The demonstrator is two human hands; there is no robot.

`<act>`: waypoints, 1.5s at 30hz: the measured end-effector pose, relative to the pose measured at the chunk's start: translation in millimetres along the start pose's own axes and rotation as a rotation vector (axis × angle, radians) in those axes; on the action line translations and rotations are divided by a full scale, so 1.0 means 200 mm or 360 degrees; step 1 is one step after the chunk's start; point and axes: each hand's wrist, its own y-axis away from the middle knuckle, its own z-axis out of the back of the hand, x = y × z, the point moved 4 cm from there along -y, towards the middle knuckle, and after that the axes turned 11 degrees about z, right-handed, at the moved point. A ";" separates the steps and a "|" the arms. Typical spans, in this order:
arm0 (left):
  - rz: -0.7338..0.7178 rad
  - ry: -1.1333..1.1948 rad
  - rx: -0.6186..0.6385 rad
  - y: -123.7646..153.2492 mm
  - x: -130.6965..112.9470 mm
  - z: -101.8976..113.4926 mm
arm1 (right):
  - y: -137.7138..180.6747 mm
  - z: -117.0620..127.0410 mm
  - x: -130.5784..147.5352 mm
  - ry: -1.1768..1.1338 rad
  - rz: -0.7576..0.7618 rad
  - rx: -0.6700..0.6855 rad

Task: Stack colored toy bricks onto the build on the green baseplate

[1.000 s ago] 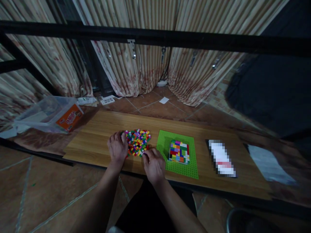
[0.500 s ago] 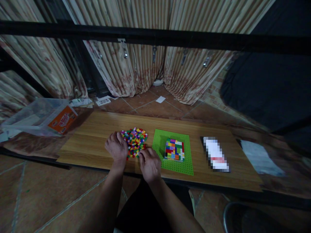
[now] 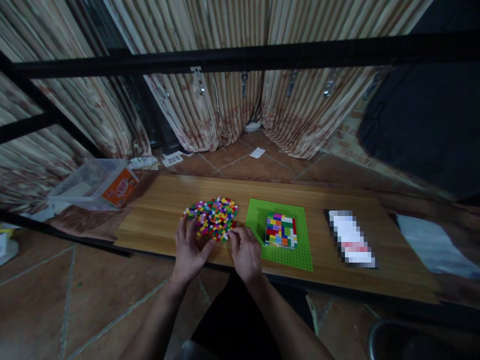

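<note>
A pile of small multicoloured toy bricks (image 3: 215, 216) lies loose on the wooden table (image 3: 180, 189). My left hand (image 3: 190, 247) is open at the pile's near left edge, its thumb and fingers spread, fingertips among the bricks. At the near right edge, my right hand (image 3: 246, 252) is closed in a pinch; whatever lies between thumb and forefinger is too small to name. To the right of that hand is a green baseplate (image 3: 305, 250), and a block of joined coloured bricks (image 3: 281, 231) stands on it.
A phone-like slab (image 3: 350, 239), its screen blurred out, lies right of the baseplate. Beyond it is a whitish plastic sheet (image 3: 435, 245). A clear plastic box (image 3: 84, 187) with an orange label is at the left. A black bar (image 3: 225, 61) crosses before the curtains.
My left hand has moved from the pile's left side to its near edge and spread its fingers. My right hand stays pinched beside the pile. The whole view has shifted slightly.
</note>
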 end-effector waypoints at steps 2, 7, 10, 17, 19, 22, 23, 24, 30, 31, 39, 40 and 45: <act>-0.0043 -0.0124 0.0137 0.04 0.01 0.00 | 0.00 0.00 -0.01 -0.0056 -0.0009 -0.0019; 0.0042 -0.0318 0.0170 0.05 0.03 -0.03 | 0.01 0.00 -0.03 -0.0130 0.0031 -0.0051; 0.0072 -0.0392 0.0123 0.04 0.02 -0.06 | 0.01 -0.01 -0.03 -0.0124 0.0070 -0.0036; 0.0109 -0.0482 0.0008 -0.01 -0.05 -0.11 | 0.02 -0.02 -0.04 -0.0065 0.0068 0.0079; 0.0111 -0.0473 -0.0008 -0.02 -0.07 -0.12 | 0.02 -0.02 -0.04 -0.0052 0.0062 0.0088; 0.0046 -0.0394 -0.0053 -0.02 -0.10 -0.10 | 0.02 -0.02 -0.04 -0.0053 0.0055 0.0088; -0.0006 -0.0348 -0.0074 -0.02 -0.11 -0.09 | 0.02 -0.02 -0.05 -0.0070 0.0056 0.0083; -0.0070 -0.0299 -0.0090 -0.01 -0.13 -0.08 | 0.02 -0.02 -0.05 -0.0097 0.0058 0.0077; -0.0386 -0.0093 0.0044 0.03 -0.21 -0.09 | 0.03 -0.02 -0.04 -0.0269 0.0065 0.0119; -0.0399 -0.0085 0.0071 0.04 -0.21 -0.10 | 0.03 -0.02 -0.04 -0.0283 0.0061 0.0128; -0.0375 -0.0092 0.0122 0.04 -0.23 -0.13 | 0.02 -0.01 -0.02 -0.0255 0.0077 0.0139; -0.0371 -0.0082 0.0126 0.04 -0.23 -0.13 | 0.02 -0.01 -0.02 -0.0258 0.0072 0.0143; -0.0394 -0.0031 0.0109 0.04 -0.22 -0.14 | 0.02 -0.02 -0.03 -0.0282 0.0039 0.0174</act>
